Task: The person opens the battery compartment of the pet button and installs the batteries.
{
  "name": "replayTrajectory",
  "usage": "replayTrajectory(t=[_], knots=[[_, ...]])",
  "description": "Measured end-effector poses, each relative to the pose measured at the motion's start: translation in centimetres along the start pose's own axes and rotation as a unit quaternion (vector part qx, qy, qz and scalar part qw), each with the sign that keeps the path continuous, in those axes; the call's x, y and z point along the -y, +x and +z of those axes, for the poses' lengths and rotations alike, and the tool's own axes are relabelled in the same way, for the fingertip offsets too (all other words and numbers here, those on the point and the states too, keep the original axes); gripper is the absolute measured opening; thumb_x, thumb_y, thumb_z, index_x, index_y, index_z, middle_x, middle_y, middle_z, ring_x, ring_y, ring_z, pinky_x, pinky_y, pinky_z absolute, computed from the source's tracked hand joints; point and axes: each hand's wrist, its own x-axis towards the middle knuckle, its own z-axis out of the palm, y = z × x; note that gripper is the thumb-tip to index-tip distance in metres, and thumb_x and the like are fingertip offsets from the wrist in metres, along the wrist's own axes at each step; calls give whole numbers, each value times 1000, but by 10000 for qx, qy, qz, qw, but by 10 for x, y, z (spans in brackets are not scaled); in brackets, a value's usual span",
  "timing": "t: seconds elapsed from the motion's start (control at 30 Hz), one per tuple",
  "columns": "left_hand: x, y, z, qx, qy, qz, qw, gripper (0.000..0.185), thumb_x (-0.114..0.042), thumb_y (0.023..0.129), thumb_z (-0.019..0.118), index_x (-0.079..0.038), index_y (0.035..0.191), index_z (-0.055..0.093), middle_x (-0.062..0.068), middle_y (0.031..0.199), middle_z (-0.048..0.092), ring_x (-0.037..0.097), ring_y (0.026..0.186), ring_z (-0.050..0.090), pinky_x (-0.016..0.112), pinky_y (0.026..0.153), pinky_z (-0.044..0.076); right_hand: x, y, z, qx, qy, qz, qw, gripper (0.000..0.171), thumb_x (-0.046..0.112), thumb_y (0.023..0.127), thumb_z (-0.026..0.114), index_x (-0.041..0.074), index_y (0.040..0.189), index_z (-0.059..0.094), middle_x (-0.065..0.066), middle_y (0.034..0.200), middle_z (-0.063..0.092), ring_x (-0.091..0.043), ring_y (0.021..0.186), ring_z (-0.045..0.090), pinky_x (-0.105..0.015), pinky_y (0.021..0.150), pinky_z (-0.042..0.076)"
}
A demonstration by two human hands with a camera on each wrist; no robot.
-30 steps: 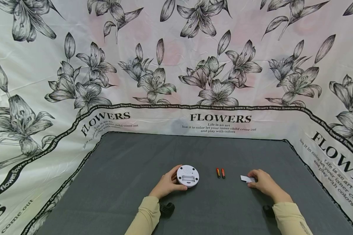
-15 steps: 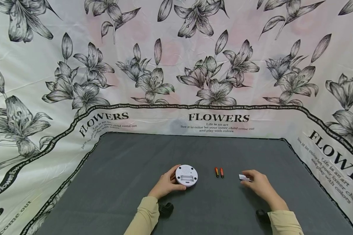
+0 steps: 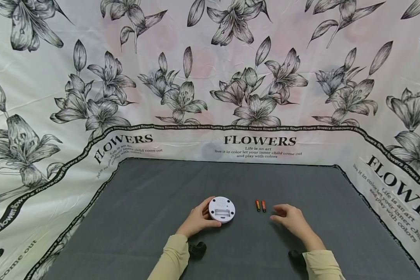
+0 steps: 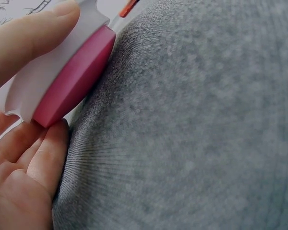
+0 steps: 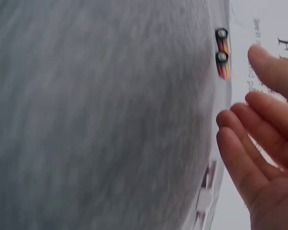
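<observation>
Device: a round white device (image 3: 222,209) with a pink side (image 4: 72,79); its back faces up, with speaker holes and an open slot.
Batteries: two small red-orange batteries (image 3: 260,205) lie side by side.
Left hand: the left hand (image 3: 197,220) grasps the device by its rim, near the front edge of the counter.
Right hand: the right hand (image 3: 292,220) is relaxed and holds nothing, just right of the batteries.
Surface: the counter (image 3: 231,179) has a grey cloth cover.
Room: a flower-printed sheet (image 3: 210,77) stands behind the far edge.
</observation>
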Motion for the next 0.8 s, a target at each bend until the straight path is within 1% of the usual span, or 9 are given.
replayTrajectory(t=[0.13,0.33,0.5,0.63,0.8], knots=[[-1,0,0,-9,34,-4,10000,89,-4,72,80,-2,144,28,14,140,37,25,125,41,33,95,42,5,7,6,-161,-147,-49,9998,37,16,80,74,-6,108,64,-16,100,64,-30,88,61,-39,69,52],[-3,-1,0,16,108,-25,9999,88,-6,73,79,-1,144,28,15,141,36,25,126,40,34,96,42,10,15,13,-189,-214,-46,9996,28,10,78,74,-6,99,66,-14,91,66,-28,81,62,-37,63,52],[-3,0,0,32,74,3,10000,88,-5,73,79,-1,144,28,16,141,36,25,125,41,34,96,42,11,21,18,-297,-330,-33,9990,23,9,75,76,-5,92,68,-10,84,67,-25,76,62,-38,63,51],[-2,-1,-1,48,39,13,10000,89,-4,73,79,-1,145,27,15,141,36,25,125,41,34,95,42,12,25,22,-451,-406,-39,9981,21,9,74,77,-4,88,69,-10,81,66,-25,74,61,-41,65,50],[0,-1,-1,48,17,15,10000,89,-3,73,79,-2,145,27,14,142,35,24,126,40,34,96,42,13,26,26,-579,-231,239,9978,24,9,73,78,-5,90,69,-10,81,66,-24,74,60,-40,65,49]])
